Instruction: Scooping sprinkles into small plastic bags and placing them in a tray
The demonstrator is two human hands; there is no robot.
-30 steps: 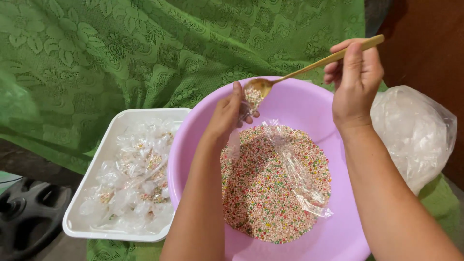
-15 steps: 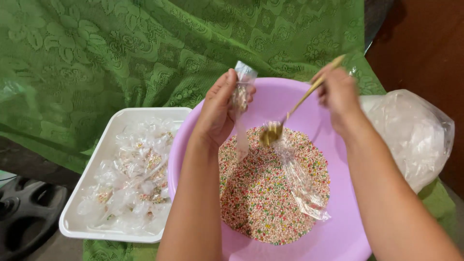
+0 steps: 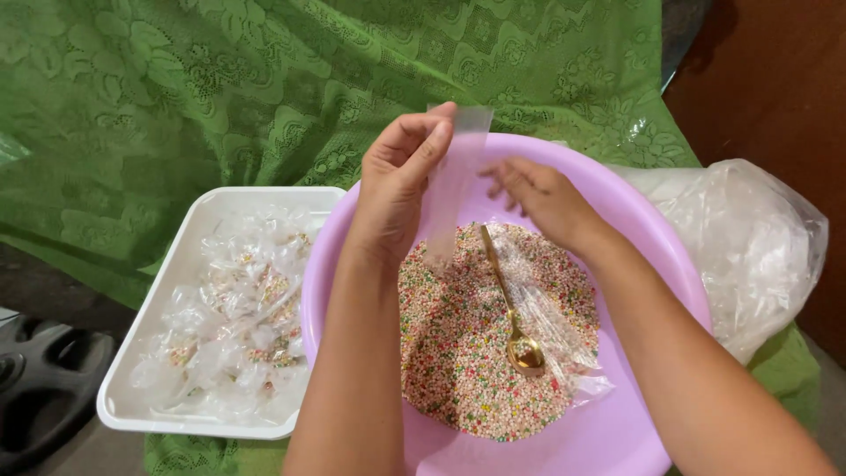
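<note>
A basin (image 3: pixel 648 423) sits in the middle on a cloth (image 3: pixel 220 88), with a tray (image 3: pixel 194 229) of filled packets (image 3: pixel 238 326) touching its left side and a plastic bag (image 3: pixel 749 238) on its right. In the basin lie sprinkles (image 3: pixel 458 353); on them rest a spoon (image 3: pixel 511 308) and a loose sheet of plastic (image 3: pixel 564 335).

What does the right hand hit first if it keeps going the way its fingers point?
The right hand points its fingers left, toward the clear little bag pinched upright in the left hand. The bag looks first in line, a small gap away, though depth is hard to judge. The gold spoon lies lower, in the sprinkles.
</note>
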